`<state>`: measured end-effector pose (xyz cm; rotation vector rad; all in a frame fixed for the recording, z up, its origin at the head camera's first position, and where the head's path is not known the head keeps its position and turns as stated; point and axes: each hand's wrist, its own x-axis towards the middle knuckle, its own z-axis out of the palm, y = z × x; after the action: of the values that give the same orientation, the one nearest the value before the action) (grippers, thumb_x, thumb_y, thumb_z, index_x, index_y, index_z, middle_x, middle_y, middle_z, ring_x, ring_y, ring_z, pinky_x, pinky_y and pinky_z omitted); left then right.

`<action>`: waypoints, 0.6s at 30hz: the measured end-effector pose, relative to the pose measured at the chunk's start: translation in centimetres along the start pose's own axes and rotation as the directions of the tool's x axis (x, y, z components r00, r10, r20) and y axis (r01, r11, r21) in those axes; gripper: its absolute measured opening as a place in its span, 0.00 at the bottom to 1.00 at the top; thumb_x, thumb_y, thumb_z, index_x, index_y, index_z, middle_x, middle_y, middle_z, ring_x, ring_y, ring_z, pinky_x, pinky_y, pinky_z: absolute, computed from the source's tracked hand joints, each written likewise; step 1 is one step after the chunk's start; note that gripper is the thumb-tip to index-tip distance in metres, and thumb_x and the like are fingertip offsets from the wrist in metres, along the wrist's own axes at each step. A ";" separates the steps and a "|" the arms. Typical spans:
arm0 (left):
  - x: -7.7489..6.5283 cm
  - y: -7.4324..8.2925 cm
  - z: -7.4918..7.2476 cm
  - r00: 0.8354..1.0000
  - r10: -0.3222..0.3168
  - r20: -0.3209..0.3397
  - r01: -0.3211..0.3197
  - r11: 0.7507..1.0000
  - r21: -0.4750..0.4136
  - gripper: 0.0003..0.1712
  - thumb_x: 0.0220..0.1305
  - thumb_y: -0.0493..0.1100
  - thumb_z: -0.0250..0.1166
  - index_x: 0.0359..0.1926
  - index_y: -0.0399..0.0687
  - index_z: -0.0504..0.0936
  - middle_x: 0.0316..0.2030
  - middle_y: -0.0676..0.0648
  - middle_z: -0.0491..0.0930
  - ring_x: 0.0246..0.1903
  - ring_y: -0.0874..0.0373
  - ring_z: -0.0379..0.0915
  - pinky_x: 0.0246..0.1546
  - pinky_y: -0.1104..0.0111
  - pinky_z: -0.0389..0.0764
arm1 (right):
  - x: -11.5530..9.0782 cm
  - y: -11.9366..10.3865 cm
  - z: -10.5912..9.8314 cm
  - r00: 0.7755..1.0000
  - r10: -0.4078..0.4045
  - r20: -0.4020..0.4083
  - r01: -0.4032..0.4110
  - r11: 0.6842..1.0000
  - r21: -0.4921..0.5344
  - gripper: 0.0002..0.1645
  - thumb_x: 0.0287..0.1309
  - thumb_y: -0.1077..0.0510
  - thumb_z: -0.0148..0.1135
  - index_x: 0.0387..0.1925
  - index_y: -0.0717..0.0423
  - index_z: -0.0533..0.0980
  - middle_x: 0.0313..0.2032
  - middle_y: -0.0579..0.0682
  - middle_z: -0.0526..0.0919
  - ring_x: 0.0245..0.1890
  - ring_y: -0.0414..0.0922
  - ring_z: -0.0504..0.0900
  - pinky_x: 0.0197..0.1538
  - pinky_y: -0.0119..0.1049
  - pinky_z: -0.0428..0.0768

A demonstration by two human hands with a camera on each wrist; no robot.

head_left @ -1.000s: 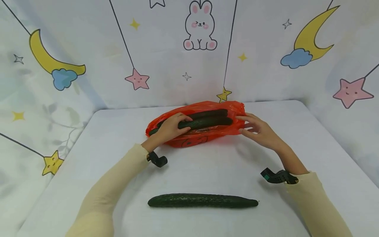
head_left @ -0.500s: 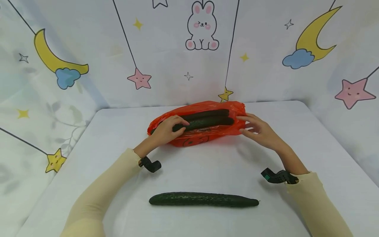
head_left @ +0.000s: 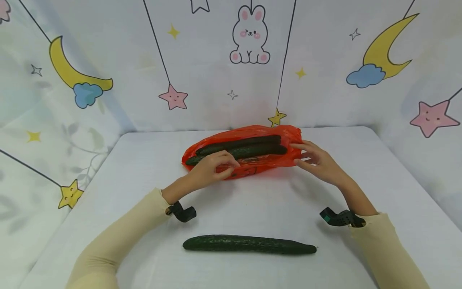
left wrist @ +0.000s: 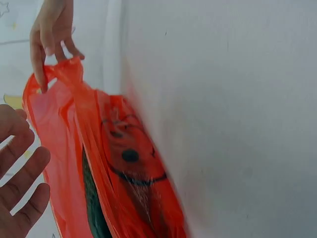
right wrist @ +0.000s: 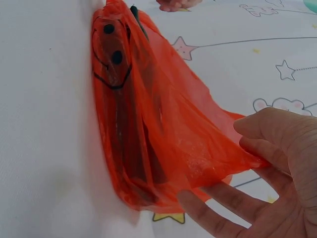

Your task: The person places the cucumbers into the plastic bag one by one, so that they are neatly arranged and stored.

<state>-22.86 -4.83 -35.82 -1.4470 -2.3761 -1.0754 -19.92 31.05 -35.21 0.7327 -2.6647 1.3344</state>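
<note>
In the head view a red plastic bag (head_left: 268, 162) lies on its side at the back of the table, its mouth spread upward. Two dark green cucumbers (head_left: 252, 150) show inside it. My left hand (head_left: 211, 170) hovers at the bag's near rim with loosely bent fingers. The left wrist view shows those fingers (left wrist: 29, 171) apart from one another, holding nothing. At the bag's right end my right hand (head_left: 319, 160) pinches the edge of the plastic and draws it out, as the right wrist view shows. Another cucumber (head_left: 249, 244) lies crosswise on the table, nearer me.
A white cloth covers the table (head_left: 249, 208). Behind it and at both sides hangs a white backdrop (head_left: 202, 60) printed with moons, stars and a rabbit. Each wrist wears a black strap device, such as the left one (head_left: 184, 212).
My left hand has come off the cucumber in the bag and shifted back toward me, to the near rim. The right hand stays at the bag's right end. The view has shifted slightly.
</note>
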 end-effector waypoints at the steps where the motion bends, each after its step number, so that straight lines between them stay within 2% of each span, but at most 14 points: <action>1: -0.1 0.4 0.1 1.000 0.014 0.007 -0.014 1.000 0.001 0.08 0.63 0.33 0.64 0.43 0.42 0.85 0.41 0.49 0.81 0.44 0.59 0.77 0.46 0.64 0.80 | 0.0 0.0 0.0 1.000 0.002 0.000 -0.002 1.000 -0.001 0.28 0.63 0.66 0.60 0.65 0.64 0.68 0.67 0.64 0.64 0.50 0.62 0.78 0.46 0.20 0.75; 5: -0.3 1.7 0.6 0.996 0.071 0.048 -0.072 0.997 0.017 0.09 0.63 0.34 0.65 0.44 0.45 0.85 0.41 0.51 0.81 0.44 0.61 0.76 0.47 0.70 0.79 | 0.0 -0.2 0.0 1.000 0.009 0.000 -0.009 1.000 -0.001 0.28 0.63 0.66 0.60 0.65 0.64 0.68 0.67 0.64 0.63 0.50 0.62 0.78 0.46 0.20 0.75; 9: -0.6 3.0 1.0 0.986 0.115 0.124 -0.118 0.993 0.019 0.11 0.63 0.35 0.65 0.46 0.47 0.84 0.43 0.53 0.82 0.45 0.62 0.76 0.48 0.73 0.78 | -0.1 -0.4 0.0 1.000 0.011 0.000 -0.011 1.000 0.007 0.28 0.63 0.66 0.59 0.64 0.64 0.68 0.67 0.64 0.63 0.50 0.62 0.78 0.46 0.20 0.75; 15: -1.3 4.7 1.3 0.968 0.094 0.233 -0.095 0.995 -0.008 0.13 0.64 0.39 0.64 0.50 0.49 0.82 0.45 0.52 0.81 0.44 0.60 0.78 0.46 0.72 0.79 | -0.2 -0.6 -0.1 1.000 0.003 0.000 -0.003 1.000 0.006 0.28 0.63 0.67 0.60 0.64 0.66 0.68 0.67 0.64 0.63 0.50 0.62 0.78 0.46 0.20 0.75; 18: -2.0 5.2 1.4 0.951 0.064 0.303 -0.067 0.998 -0.003 0.15 0.66 0.42 0.64 0.54 0.49 0.80 0.47 0.51 0.81 0.43 0.60 0.78 0.45 0.72 0.79 | -0.1 -0.6 -0.1 1.000 0.006 -0.001 -0.006 1.000 0.006 0.28 0.63 0.67 0.60 0.64 0.67 0.68 0.67 0.65 0.63 0.50 0.62 0.78 0.46 0.20 0.75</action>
<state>-17.21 -3.89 -35.25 -1.7886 -2.5033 -0.8817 -19.56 30.87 -34.79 0.7252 -2.6659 1.3444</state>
